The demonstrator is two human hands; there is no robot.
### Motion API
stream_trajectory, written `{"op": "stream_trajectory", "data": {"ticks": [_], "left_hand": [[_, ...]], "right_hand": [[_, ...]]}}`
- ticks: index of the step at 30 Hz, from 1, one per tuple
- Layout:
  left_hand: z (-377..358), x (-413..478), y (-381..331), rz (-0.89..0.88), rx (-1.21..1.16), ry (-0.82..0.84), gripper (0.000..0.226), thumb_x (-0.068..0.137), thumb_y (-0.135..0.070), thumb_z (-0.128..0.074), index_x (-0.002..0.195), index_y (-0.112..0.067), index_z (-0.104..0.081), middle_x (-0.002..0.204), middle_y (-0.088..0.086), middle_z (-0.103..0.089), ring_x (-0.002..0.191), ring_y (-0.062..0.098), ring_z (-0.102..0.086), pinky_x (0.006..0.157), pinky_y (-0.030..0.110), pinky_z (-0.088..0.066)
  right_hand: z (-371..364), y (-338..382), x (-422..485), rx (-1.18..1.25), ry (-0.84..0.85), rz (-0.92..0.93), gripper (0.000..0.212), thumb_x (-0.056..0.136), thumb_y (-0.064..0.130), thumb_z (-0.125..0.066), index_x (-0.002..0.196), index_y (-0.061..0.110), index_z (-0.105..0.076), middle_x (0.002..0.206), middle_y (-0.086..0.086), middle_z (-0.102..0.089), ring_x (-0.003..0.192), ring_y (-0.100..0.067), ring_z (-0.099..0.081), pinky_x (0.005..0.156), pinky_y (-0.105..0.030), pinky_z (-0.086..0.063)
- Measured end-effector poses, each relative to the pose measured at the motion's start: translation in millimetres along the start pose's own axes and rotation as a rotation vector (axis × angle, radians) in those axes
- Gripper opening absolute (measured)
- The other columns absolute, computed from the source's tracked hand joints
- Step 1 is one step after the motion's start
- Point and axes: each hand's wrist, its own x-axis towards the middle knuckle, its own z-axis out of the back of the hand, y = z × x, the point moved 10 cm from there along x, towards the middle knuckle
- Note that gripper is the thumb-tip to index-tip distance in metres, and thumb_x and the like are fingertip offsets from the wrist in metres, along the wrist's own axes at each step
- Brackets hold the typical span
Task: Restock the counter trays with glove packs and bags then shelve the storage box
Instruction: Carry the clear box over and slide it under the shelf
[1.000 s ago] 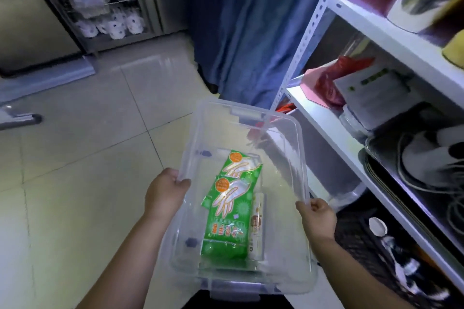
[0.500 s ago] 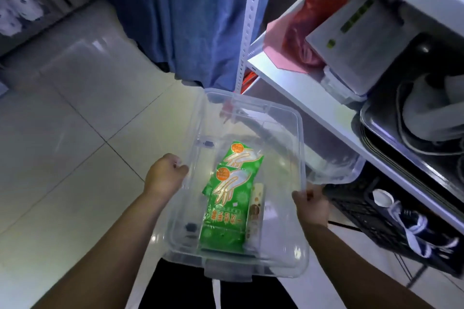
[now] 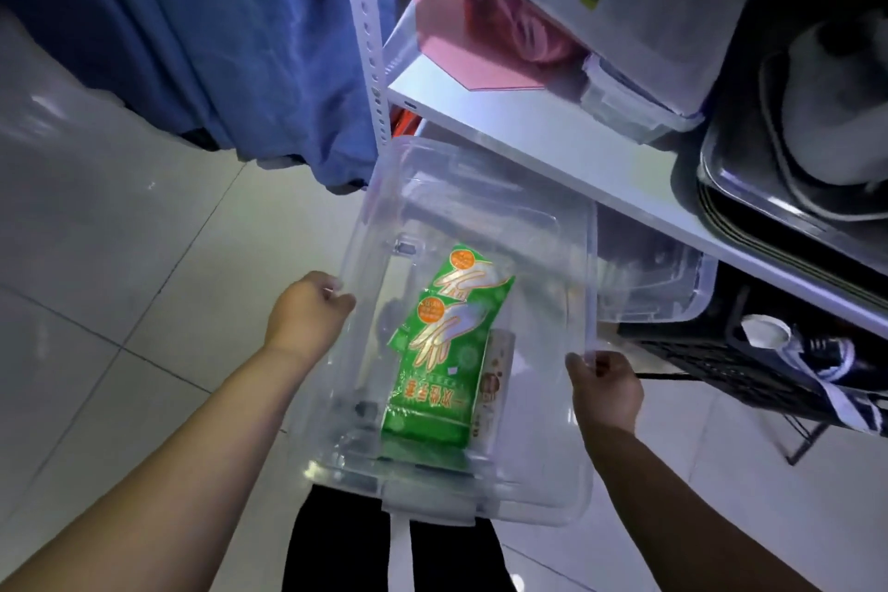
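storage box point(image 3: 473, 188) | holds green glove packs point(image 3: 435, 375) | left hand point(image 3: 303, 313), right hand point(image 3: 608, 387) grip rims

White shelf point(image 3: 552, 130) — pink sheet point(image 3: 461, 58), lidded tub point(image 3: 624, 106), trays point(image 3: 749, 188)

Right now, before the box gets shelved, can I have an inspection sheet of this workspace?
Surface: white shelf; tiled floor below.
Job's things: clear box held up, green glove packs and a slim pack inside.
Clutter: pink sheet, metal trays, second clear box, shoe in black crate.
Hands: left hand and right hand each grip a side rim.
Cables: nothing clearly seen.
Surroundings: blue curtain, shelf post.
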Motion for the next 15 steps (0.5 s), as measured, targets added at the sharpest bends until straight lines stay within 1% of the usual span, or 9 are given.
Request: {"op": "stream_trajectory", "data": {"ticks": [1, 3, 5, 7, 8, 12, 15], "left_hand": [[-3.7, 9.9, -5.5, -0.018, -0.018, -0.001, 0.024, 0.080, -0.015, -0.065, 0.103, -0.007, -0.063, 0.091, 0.013, -0.066, 0.081, 0.029, -0.060, 0.075, 0.031, -0.044], [-10.7, 27.8, -16.7, -0.052, -0.052, -0.002, 0.023, 0.080, -0.013, -0.064, 0.103, -0.008, -0.063, 0.089, 0.010, -0.064, 0.082, 0.030, -0.060, 0.079, 0.034, -0.046], [-18.8, 46.0, -27.2, -0.081, -0.098, 0.006, 0.020, 0.081, -0.010, -0.062, 0.102, -0.009, -0.062, 0.082, 0.005, -0.061, 0.075, 0.029, -0.057, 0.075, 0.034, -0.046], [-27.4, 65.0, -34.6, -0.080, -0.164, 0.016, 0.017, 0.082, -0.006, -0.061, 0.098, -0.012, -0.061, 0.072, -0.002, -0.056, 0.066, 0.025, -0.052, 0.067, 0.030, -0.042], [-32.2, 75.1, -36.5, -0.069, -0.202, 0.018, 0.016, 0.082, -0.005, -0.062, 0.096, -0.012, -0.061, 0.069, -0.004, -0.054, 0.065, 0.024, -0.051, 0.067, 0.029, -0.041], [-52.5, 108.0, -31.2, -0.054, -0.259, 0.024, 0.013, 0.081, -0.003, -0.063, 0.083, -0.015, -0.058, 0.067, -0.007, -0.054, 0.068, 0.021, -0.051, 0.070, 0.028, -0.040], [-64.2, 121.4, -24.0, -0.076, -0.287, 0.028, 0.024, 0.082, -0.004, -0.063, 0.072, -0.024, -0.055, 0.068, -0.007, -0.055, 0.061, 0.015, -0.050, 0.064, 0.025, -0.041]], "right_hand": [[-2.9, 0.1, 5.8, 0.019, -0.014, -0.007, 0.011, 0.080, 0.019, -0.066, 0.079, 0.013, -0.058, 0.063, 0.006, -0.056, 0.059, -0.010, -0.051, 0.061, -0.025, -0.036], [-8.5, 1.4, 16.6, 0.059, -0.047, -0.016, 0.010, 0.080, 0.020, -0.066, 0.078, 0.014, -0.058, 0.064, 0.007, -0.057, 0.059, -0.009, -0.051, 0.061, -0.025, -0.037], [-15.3, 4.3, 27.6, 0.119, -0.081, -0.022, 0.011, 0.080, 0.020, -0.066, 0.075, 0.015, -0.057, 0.063, 0.004, -0.057, 0.059, -0.012, -0.052, 0.060, -0.023, -0.037], [-23.1, 8.0, 38.2, 0.177, -0.114, -0.025, 0.013, 0.080, 0.019, -0.067, 0.073, 0.014, -0.056, 0.061, 0.003, -0.055, 0.057, -0.012, -0.051, 0.053, -0.020, -0.036], [-27.1, 9.6, 43.2, 0.192, -0.129, -0.022, 0.014, 0.080, 0.019, -0.066, 0.073, 0.013, -0.056, 0.061, 0.003, -0.054, 0.056, -0.011, -0.050, 0.052, -0.019, -0.036], [-48.6, 4.1, 58.7, 0.233, -0.155, -0.032, 0.015, 0.081, 0.019, -0.066, 0.078, 0.008, -0.057, 0.061, 0.002, -0.054, 0.056, -0.012, -0.050, 0.053, -0.020, -0.037], [-59.8, -3.5, 67.5, 0.259, -0.179, -0.041, 0.014, 0.081, 0.020, -0.067, 0.080, 0.009, -0.057, 0.062, 0.003, -0.054, 0.055, -0.008, -0.050, 0.052, -0.017, -0.036]]}}
